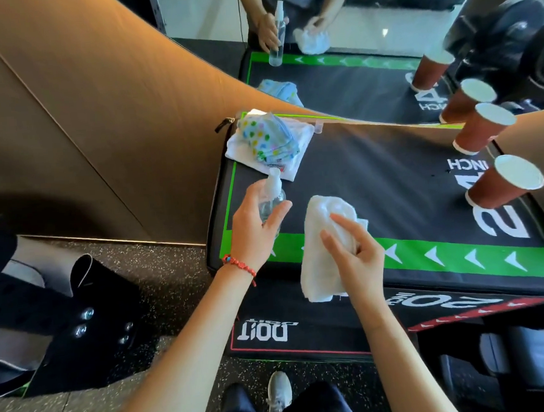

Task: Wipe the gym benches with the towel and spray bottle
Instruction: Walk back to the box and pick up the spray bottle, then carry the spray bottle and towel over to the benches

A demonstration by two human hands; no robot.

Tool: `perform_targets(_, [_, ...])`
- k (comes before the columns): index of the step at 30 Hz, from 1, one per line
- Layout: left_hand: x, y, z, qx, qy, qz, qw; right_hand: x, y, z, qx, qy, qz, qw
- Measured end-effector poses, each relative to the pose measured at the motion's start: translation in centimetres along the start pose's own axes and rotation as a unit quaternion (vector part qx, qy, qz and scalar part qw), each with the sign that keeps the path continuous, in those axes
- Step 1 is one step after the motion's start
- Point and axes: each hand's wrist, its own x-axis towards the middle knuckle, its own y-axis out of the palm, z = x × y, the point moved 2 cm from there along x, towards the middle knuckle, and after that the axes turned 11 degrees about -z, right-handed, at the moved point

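While the towel (327,244) is gripped in the curled right hand (353,251) at the padded box's (390,182) near edge, the spray bottle (272,199), seemingly upright, is clasped just beside it by the left hand (256,229).

A tan panelled wall (68,129) runs along the left, meeting a large wall mirror (380,24) at the back. Dark speckled rubber flooring (160,276) lies below. Daylight brightens the pale floor reflected in the mirror.

Two cups (503,182), one bottle (272,199)
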Motion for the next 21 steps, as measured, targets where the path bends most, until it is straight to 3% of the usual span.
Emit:
perform_targets(4, [0.6, 0.6, 0.4, -0.045, -0.057, -0.019, 0.997, 0.5, -0.1, -0.2, 0.003, 0.005, -0.003, 1.0])
perform_targets(11, [1.1, 0.7, -0.2, -0.164, -0.132, 0.017, 0.978, 0.2, -0.8, 0.0, 0.021, 0.013, -0.061, 0.998])
perform_targets(15, [0.5, 1.5, -0.7, -0.213, -0.185, 0.083, 0.956, -1.6, -1.8, 0.4, 0.0, -0.003, -0.145, 0.989])
perform_targets(21, [-2.6, 2.3, -1.5, -0.257, -0.218, 0.261, 0.904, -7.2, -3.9, -0.4, -0.005, 0.013, -0.314, 0.949])
